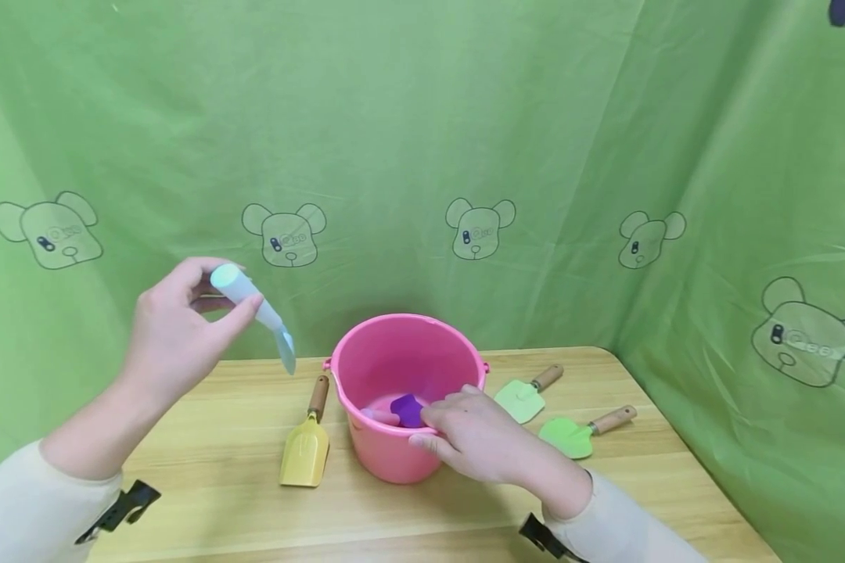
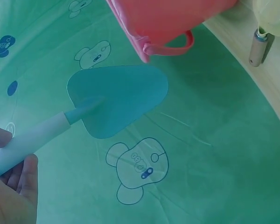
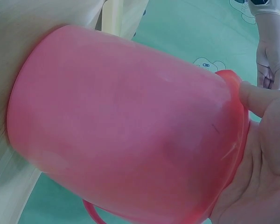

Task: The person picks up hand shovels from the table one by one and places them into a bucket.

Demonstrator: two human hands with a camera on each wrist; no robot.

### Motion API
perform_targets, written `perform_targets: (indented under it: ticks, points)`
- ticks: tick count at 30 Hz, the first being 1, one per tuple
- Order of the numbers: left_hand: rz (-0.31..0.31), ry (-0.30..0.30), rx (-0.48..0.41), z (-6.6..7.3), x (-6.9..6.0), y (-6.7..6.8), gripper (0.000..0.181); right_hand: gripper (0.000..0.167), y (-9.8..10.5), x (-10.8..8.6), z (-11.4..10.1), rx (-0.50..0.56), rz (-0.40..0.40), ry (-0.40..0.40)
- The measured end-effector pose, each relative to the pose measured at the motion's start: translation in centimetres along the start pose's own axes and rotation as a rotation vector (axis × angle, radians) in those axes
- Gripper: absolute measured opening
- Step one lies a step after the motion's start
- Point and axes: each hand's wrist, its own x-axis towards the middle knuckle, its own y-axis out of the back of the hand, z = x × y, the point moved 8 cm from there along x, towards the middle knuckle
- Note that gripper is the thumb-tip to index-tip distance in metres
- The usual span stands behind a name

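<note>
In the head view my left hand (image 1: 176, 336) pinches the pale handle of a blue toy trowel (image 1: 242, 293), held above the table left of the pink bucket (image 1: 394, 461). The trowel's broad, rounded triangular blade (image 2: 121, 100) shows flat in the left wrist view and points down in the head view. My right hand (image 1: 479, 438) grips the bucket's near right rim, thumb outside (image 3: 266, 100) and fingers over the edge. Inside the upright bucket lie a purple piece (image 1: 407, 410) and a pinkish one (image 1: 382, 416), both partly hidden by the wall.
A yellow shovel (image 1: 306, 453) with a wooden handle lies left of the bucket. To the right are a pale green shovel (image 1: 519, 401) and a bright green trowel (image 1: 569, 438). Behind the wooden table (image 1: 239, 500) hangs a green curtain (image 1: 380, 156) with bear faces.
</note>
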Motion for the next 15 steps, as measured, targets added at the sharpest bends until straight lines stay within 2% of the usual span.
perform_targets:
  ticks: [6, 12, 15]
  points:
    - [0.003, 0.032, 0.005, 0.41, 0.43, 0.24, 0.027, 0.040, 0.17, 0.05, -0.05, 0.001, 0.004, 0.002]
    - [-0.002, 0.082, -0.036, 0.76, 0.79, -0.09, 0.032, 0.037, 0.20, 0.03, -0.08, 0.017, 0.012, -0.001]
    - [-0.001, 0.088, -0.055, 0.95, 0.84, -0.32, 0.033, 0.038, 0.10, 0.01, -0.10, 0.017, 0.006, -0.001]
